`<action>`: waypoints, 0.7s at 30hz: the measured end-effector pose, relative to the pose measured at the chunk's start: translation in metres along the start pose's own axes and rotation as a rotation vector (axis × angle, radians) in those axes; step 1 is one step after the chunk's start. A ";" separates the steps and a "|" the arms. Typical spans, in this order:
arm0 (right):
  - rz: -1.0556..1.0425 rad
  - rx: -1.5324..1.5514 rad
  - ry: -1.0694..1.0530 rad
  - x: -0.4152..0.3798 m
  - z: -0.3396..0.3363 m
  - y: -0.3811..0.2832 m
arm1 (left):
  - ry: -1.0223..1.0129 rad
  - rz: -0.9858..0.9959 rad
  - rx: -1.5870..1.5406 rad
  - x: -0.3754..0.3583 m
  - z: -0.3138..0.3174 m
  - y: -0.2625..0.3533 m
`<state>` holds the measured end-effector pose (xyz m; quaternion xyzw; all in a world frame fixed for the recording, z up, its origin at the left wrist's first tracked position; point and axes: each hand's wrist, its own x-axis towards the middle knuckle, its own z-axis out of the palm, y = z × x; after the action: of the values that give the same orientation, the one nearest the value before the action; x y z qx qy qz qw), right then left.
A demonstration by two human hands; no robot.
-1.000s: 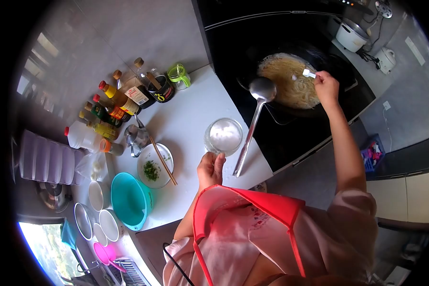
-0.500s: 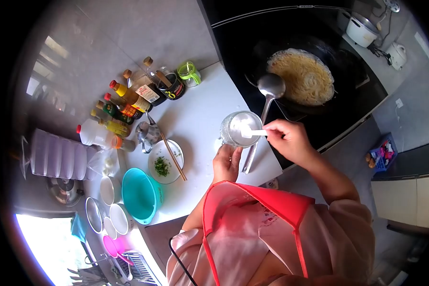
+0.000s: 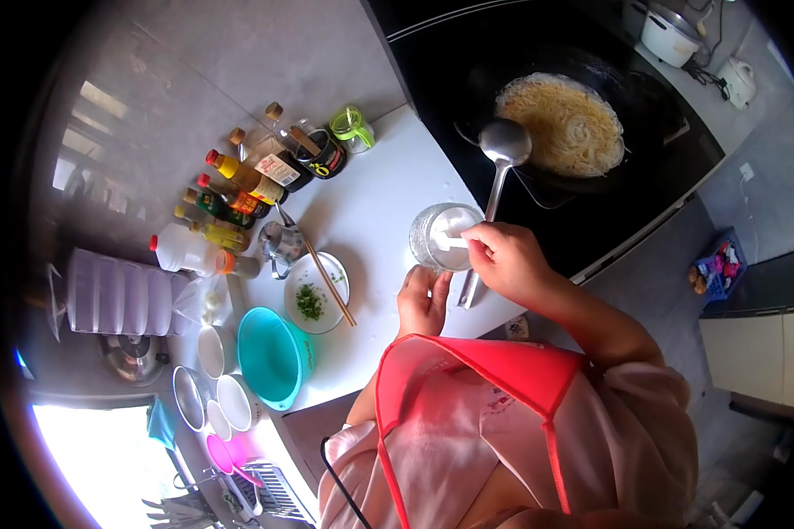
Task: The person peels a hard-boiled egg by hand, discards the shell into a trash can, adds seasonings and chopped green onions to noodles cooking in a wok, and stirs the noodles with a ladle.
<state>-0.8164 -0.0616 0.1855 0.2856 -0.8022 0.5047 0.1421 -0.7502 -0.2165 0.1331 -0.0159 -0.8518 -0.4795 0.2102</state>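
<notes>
- The left hand (image 3: 423, 304) holds a clear round glass jar (image 3: 426, 240) from the near side, its thumb against the wall; part of that grip is hidden beneath the glass.
- The right hand (image 3: 507, 256) pinches a small white spoon (image 3: 453, 243) between thumb and forefinger, the spoon reaching over the jar's mouth.
- The jar sits just beyond the left fingertips and just left of the right fingertips, with something white inside; whether its base touches the counter cannot be told.
- Just beyond the right fingers lies a long-handled silver metal ladle (image 3: 505, 143), its handle running down behind the right hand.
- Farther forward and to the right of both sets of fingers, a large black wok (image 3: 625, 95) holds pale noodles (image 3: 563, 123) in liquid.
- Left of the left fingers, a round white plate (image 3: 301, 276) bears chopped green herbs (image 3: 309, 302), with brown wooden chopsticks (image 3: 331, 285) laid across it.
- Beyond that plate, farther from the left fingers, stands a shiny metal pitcher (image 3: 282, 244).
- Nearer the body and well left of the left fingers rests a deep turquoise plastic basin (image 3: 269, 357).
- Forward of the left fingers, near the wall, stands a glass jar with a bright green lid (image 3: 351, 132).
</notes>
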 end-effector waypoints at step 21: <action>0.182 0.188 0.082 -0.003 0.011 0.029 | -0.044 -0.082 -0.049 0.000 0.008 -0.022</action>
<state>-0.8310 -0.0616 0.1581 0.2029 -0.7675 0.5996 0.1013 -0.7578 -0.2218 0.1118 0.0033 -0.8441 -0.5080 0.1713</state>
